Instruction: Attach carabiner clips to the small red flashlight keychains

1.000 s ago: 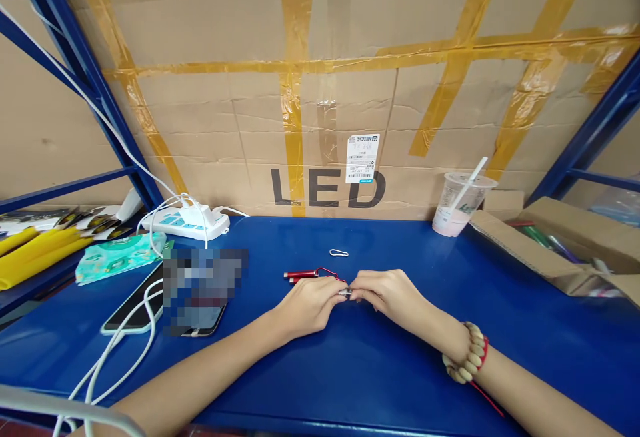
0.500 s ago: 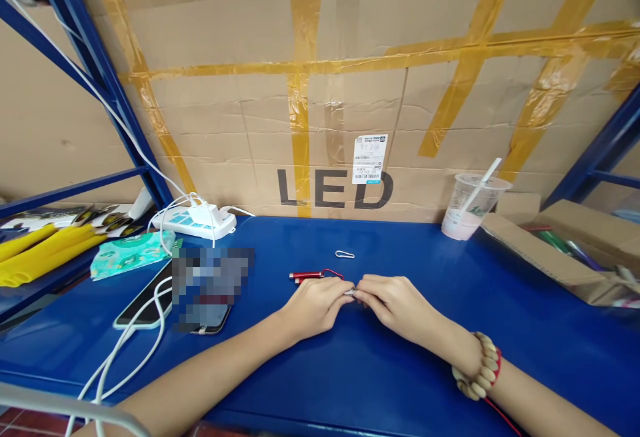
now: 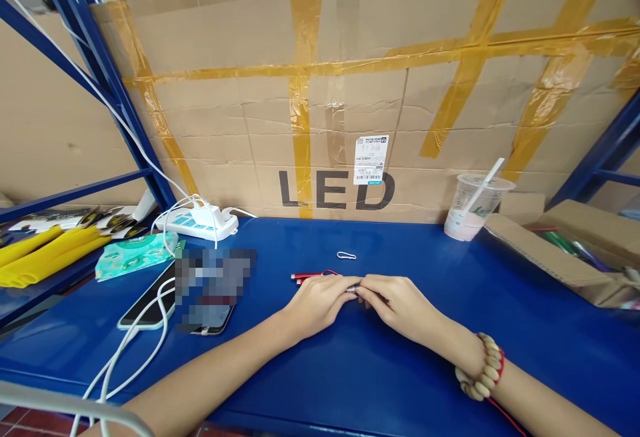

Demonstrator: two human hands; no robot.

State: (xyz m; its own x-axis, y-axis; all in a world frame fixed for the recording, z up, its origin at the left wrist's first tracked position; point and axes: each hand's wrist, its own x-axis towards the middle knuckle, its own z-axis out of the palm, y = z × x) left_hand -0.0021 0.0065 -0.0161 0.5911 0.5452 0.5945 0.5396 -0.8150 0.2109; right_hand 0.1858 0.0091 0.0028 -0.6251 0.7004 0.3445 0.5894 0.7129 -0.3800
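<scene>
My left hand [image 3: 323, 300] and my right hand [image 3: 397, 304] meet above the blue table, fingertips nearly touching. Between them they pinch a small silvery metal piece [image 3: 352, 289]. Fingers cover most of it, so its kind cannot be made out. Just behind my left hand lie slim red sticks [image 3: 307, 276] with pale ends and a thin red cord, partly hidden by that hand. A small silver carabiner [image 3: 346, 256] rests on the table beyond my fingers. On my right wrist is a bracelet of pale beads [image 3: 484, 374] with a red string.
Phones [image 3: 150, 304] and white cables [image 3: 163, 317] lie at left, near a white power strip [image 3: 200, 224] and a green tissue pack [image 3: 133, 256]. A plastic cup with a straw [image 3: 473, 210] and an open cardboard box [image 3: 555, 257] stand at right. Taped cardboard [image 3: 225, 124] backs the table [image 3: 310, 384].
The silvery piece shows slightly more between my fingertips. Both hands keep their pinch in nearly the same place, and the whole view has shifted a little.
</scene>
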